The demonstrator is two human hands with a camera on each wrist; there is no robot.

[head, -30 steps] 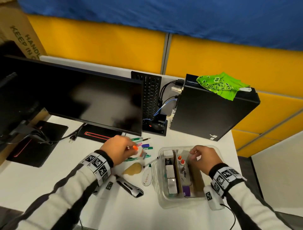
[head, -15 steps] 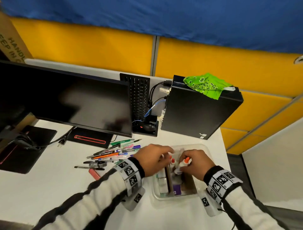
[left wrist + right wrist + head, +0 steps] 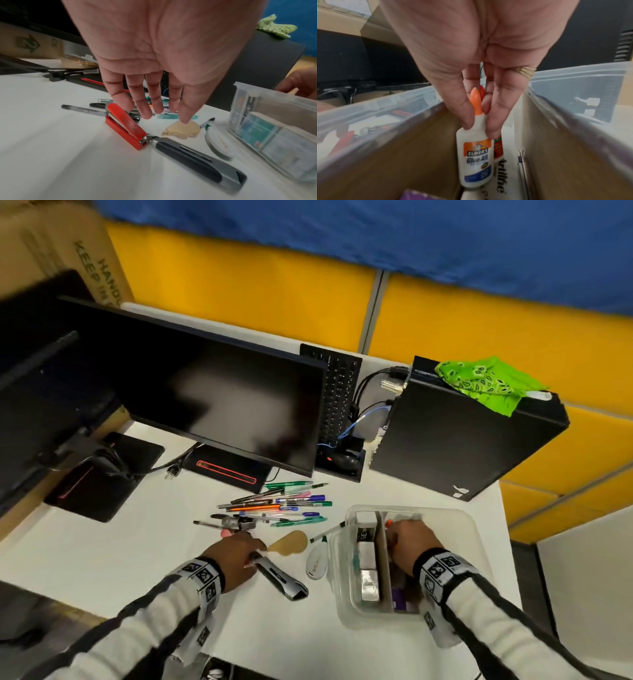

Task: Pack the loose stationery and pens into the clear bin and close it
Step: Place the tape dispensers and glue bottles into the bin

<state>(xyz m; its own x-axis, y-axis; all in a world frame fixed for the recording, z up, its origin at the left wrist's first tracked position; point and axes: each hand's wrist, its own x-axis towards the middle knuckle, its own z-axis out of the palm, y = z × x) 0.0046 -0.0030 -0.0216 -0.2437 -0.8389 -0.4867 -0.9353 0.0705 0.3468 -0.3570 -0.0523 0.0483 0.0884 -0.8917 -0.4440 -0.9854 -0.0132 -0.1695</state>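
Observation:
The clear bin (image 3: 474, 530) stands at the right on the white desk, with small boxes and a cardboard divider inside. My right hand (image 3: 412, 542) is inside it and pinches a white glue bottle (image 3: 474, 155) by its neck, under the orange cap; the right hand (image 3: 479, 121) holds it upright against other packs. My left hand (image 3: 154, 113) hovers with straight fingers just above a red stapler (image 3: 125, 125) and holds nothing. A black and grey hand tool (image 3: 197, 158) lies beside the stapler. Loose pens (image 3: 281, 505) lie in a pile beyond the left hand (image 3: 239, 553).
A tan eraser-like piece (image 3: 289, 542) and a white correction tape (image 3: 317, 561) lie between the tool and the bin. A monitor (image 3: 219, 402), a keyboard on end (image 3: 339, 392) and a black computer case (image 3: 459, 440) with a green cloth (image 3: 486, 381) stand behind.
The glue bottle passed from my left hand to my right at the bin. The left hand then went back left to the stapler, and the right lowered the bottle into the bin.

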